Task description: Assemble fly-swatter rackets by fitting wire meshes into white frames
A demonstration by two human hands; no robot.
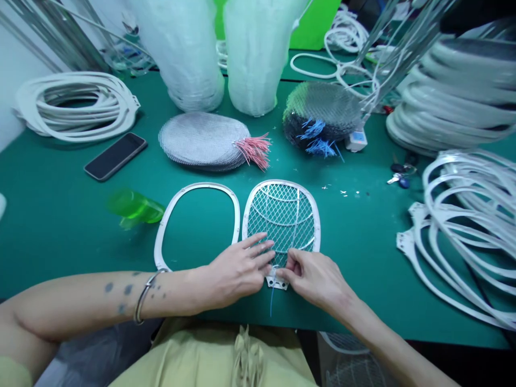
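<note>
A white plastic oval racket frame with silver wire mesh (pixel 282 215) lies on the green surface (pixel 363 258) at twelve o'clock from the hands, the right hand (pixel 316 279) gripping together on a thin blue wire (pixel 271 301) at its base, the left hand (pixel 237 271) apart, spread across the mesh.

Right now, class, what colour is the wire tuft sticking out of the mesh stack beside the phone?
The wire tuft is pink, shown best in the head view.

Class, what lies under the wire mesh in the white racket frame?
Green tabletop shows through the mesh. The left hand and right hand cover the lower frame, hiding what's beneath.
</note>
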